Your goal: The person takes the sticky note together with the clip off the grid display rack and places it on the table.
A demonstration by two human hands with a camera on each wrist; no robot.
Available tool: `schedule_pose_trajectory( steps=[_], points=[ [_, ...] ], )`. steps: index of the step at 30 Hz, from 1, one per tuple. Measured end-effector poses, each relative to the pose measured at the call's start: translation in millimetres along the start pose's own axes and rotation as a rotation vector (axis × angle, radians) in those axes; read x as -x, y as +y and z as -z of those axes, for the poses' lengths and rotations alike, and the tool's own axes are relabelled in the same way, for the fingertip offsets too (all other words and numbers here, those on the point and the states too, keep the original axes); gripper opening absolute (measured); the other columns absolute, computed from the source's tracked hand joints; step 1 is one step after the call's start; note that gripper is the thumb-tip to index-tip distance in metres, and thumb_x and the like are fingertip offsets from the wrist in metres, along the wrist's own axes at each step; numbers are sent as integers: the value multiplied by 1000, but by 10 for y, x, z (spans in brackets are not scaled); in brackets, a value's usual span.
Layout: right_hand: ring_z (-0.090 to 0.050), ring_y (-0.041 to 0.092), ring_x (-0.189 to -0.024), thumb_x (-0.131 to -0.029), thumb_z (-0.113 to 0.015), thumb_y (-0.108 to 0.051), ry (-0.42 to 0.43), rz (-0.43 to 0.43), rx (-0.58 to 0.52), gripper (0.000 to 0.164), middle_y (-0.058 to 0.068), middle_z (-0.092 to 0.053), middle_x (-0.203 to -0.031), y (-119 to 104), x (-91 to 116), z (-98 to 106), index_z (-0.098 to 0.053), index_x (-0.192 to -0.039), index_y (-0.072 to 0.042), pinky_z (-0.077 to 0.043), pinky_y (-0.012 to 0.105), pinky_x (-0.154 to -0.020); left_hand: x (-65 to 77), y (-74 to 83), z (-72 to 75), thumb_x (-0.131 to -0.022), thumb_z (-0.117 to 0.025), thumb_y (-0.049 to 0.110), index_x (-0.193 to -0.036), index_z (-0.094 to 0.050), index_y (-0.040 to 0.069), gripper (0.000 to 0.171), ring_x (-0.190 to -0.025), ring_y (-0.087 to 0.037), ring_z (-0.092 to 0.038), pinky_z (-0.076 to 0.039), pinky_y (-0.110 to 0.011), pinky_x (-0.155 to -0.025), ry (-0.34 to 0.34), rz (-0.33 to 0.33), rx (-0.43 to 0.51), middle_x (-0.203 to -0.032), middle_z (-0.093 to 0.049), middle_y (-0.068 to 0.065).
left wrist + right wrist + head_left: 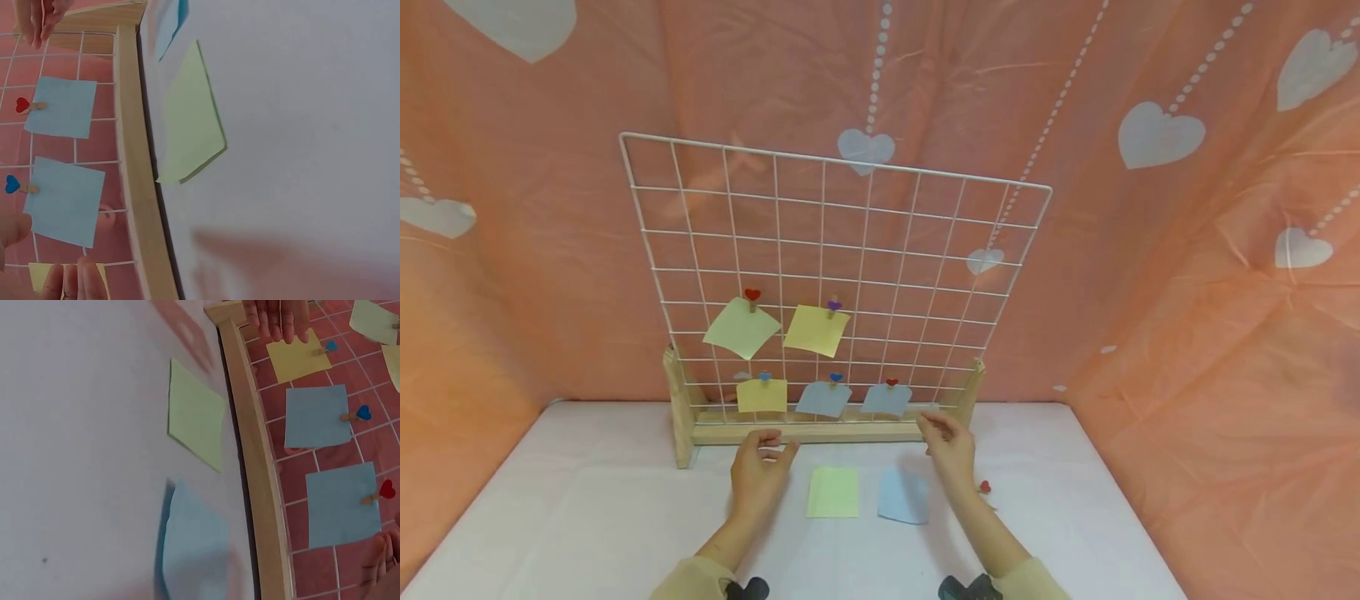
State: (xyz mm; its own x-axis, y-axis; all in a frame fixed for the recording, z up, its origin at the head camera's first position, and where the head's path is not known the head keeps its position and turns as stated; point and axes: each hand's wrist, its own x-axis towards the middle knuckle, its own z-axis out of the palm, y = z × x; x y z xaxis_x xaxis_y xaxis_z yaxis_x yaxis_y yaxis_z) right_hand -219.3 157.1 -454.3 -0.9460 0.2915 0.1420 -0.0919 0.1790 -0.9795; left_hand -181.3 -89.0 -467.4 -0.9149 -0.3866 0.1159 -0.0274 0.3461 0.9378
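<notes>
A white wire grid (868, 246) stands upright in a wooden base (816, 433). My left hand (758, 477) hovers before its lower left, near a yellow note (762, 397), fingers loosely bent around nothing visible. On the other side, my right hand (951, 454) is raised beside a light blue note (886, 400) under a red heart clip (387, 489); I see nothing in its fingers. Between these notes hangs another blue note (317, 417) with a blue heart clip (363, 412). Higher up are a pale green note (742, 327) and a second yellow note (817, 330), also clipped.
Between my forearms, a green sticky note stack (832, 492) and a blue one (903, 496) lie on the white tabletop (587, 508). A loose red heart clip (985, 487) lies by my right wrist. Behind the grid hangs a pink curtain (760, 75) printed with hearts.
</notes>
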Motion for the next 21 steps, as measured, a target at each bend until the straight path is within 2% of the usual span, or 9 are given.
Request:
schedule_pose_trajectory(
  steps=[5, 11, 16, 21],
  points=[
    [-53, 3, -60, -87, -68, -7, -18, 14, -71, 23, -2, -64, -78, -92, -33, -123, -67, -104, 9, -45, 13, -50, -30, 58, 21, -87, -70, 15, -109, -58, -7, 33, -92, -32, -61, -47, -19, -72, 22, -22, 44, -102, -59, -22],
    [-55, 4, -63, -88, -67, -6, -57, 45, -109, 23, -1, -64, -83, -211, -63, -248, -64, -105, 9, -44, 12, -51, -99, 147, 25, -87, -68, 11, -110, -58, -7, 32, -94, -30, -60, -46, -15, -75, 41, -40, 70, -102, -59, -20],
    [-55, 5, -61, -87, -67, -5, -76, 60, -149, 23, -2, -63, -81, -320, -115, -359, -64, -104, 11, -43, 11, -49, -169, 224, 13, -86, -68, 7, -111, -57, -9, 32, -96, -32, -60, -45, -10, -74, 77, -85, 139, -103, -60, -23],
    [-54, 3, -60, -87, -67, -6, -102, 57, -164, 23, -6, -64, -79, -444, -148, -432, -65, -104, 10, -44, 12, -50, -220, 290, 0, -86, -68, 6, -111, -57, -8, 31, -94, -31, -60, -43, -8, -74, 108, -95, 166, -103, -60, -22]
  ],
)
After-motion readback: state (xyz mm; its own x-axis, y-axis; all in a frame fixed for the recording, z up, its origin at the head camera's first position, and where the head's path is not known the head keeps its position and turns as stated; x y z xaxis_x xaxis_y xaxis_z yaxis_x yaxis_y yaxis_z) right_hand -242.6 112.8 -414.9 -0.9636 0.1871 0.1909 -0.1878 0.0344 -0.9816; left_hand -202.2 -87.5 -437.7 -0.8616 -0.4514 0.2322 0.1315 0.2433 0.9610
